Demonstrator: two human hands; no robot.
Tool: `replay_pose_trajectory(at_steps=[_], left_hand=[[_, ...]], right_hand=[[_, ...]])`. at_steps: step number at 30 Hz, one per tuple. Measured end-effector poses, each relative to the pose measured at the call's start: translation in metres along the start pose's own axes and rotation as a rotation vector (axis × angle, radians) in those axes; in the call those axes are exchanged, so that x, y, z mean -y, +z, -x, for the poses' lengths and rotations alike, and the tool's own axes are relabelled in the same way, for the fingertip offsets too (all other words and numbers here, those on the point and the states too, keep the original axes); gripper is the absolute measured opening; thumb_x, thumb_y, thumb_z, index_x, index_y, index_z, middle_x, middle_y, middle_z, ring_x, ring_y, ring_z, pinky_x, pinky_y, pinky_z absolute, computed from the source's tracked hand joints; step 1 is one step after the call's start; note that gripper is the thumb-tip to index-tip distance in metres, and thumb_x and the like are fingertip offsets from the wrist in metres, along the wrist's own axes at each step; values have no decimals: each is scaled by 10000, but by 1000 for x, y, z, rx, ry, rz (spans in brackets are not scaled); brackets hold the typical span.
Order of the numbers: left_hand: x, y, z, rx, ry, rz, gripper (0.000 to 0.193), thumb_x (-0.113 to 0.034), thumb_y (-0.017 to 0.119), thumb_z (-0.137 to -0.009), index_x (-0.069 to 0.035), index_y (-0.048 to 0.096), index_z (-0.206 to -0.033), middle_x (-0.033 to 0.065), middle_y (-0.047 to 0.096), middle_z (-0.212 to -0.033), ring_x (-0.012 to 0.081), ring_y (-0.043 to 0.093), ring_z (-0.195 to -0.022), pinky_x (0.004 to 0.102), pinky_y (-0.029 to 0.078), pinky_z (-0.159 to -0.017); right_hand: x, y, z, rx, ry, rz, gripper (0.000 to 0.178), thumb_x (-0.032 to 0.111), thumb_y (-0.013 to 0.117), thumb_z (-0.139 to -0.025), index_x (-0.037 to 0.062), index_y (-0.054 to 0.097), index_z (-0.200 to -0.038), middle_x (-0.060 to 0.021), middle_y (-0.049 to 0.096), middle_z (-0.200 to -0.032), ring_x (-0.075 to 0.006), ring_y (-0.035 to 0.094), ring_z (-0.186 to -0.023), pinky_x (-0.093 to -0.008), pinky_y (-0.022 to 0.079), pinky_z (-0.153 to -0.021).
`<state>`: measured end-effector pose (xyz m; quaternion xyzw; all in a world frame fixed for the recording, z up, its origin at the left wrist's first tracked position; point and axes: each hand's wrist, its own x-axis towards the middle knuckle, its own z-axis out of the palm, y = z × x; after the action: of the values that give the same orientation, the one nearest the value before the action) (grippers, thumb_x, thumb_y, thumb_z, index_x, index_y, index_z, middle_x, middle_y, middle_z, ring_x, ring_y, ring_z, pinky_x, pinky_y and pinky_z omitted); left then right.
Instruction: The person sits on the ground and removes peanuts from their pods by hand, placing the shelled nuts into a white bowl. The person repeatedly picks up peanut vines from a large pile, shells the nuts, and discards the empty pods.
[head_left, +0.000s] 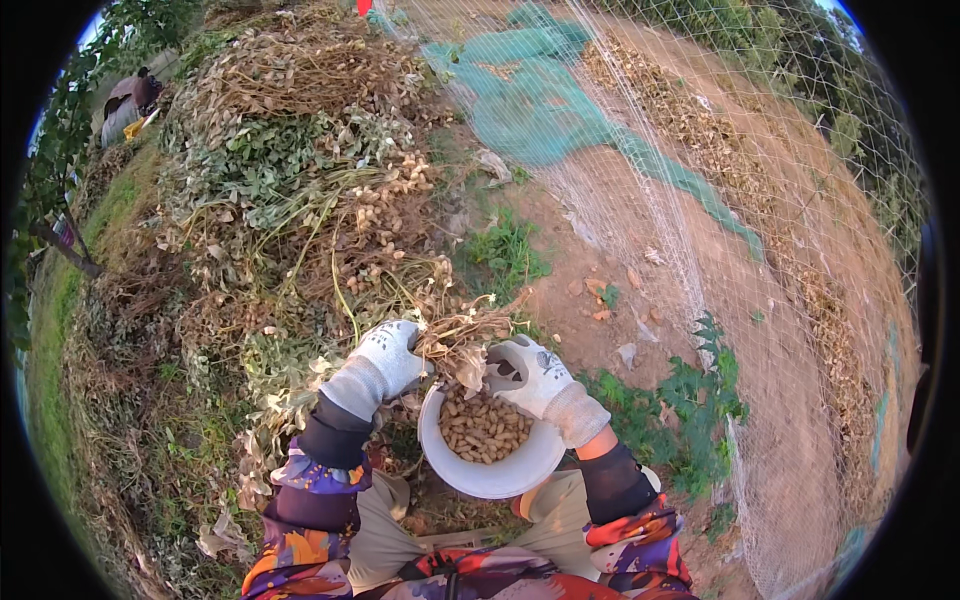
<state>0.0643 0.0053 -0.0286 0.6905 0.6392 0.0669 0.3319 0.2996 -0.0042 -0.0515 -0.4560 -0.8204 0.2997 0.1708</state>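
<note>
My left hand (391, 357), in a white-grey work glove, is closed around a dried peanut plant (466, 345) with withered brown leaves and stems. On the plant's other side, my right hand (532, 376), gloved alike, has its fingers curled in against the stems; what lies between its fingertips is hidden. Both hands are above the far rim of a white bucket (505, 480), which stands between my knees. Unshelled peanuts (484, 428) lie inside it.
A large heap of pulled peanut plants (290, 170) rises ahead and left, with pods (385, 205) showing. White netting (800, 110) and green mesh (545, 110) stretch along the right. A leafy green plant (690, 410) grows near my right arm. Another person (128, 105) is far left.
</note>
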Motion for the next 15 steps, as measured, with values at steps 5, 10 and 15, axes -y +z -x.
replay_pose_trajectory(at_steps=[5,10,15], left_hand=[[-22,-9,8,-38,-41,-41,494,-234,633,-667,-42,572,-1118,185,607,-1052,325,569,-1000,365,451,-868],[5,-3,-2,-58,-3,127,600,-243,704,-653,-10,528,-1176,176,602,-1086,276,572,-1020,342,449,-873],[-13,-19,10,51,190,469,542,-215,740,-699,26,536,-1140,91,636,-999,146,578,-889,293,468,-790]], right_hand=[[1,-8,4,-176,-46,-334,156,79,618,-751,19,609,-894,-116,587,-848,-268,572,-802,-339,454,-721],[30,-12,9,-198,-166,-433,185,67,583,-782,42,596,-965,-121,588,-873,-286,574,-828,-359,452,-740],[28,23,17,-246,-201,48,350,136,590,-772,87,545,-1116,-119,581,-929,-312,566,-859,-393,457,-734]])
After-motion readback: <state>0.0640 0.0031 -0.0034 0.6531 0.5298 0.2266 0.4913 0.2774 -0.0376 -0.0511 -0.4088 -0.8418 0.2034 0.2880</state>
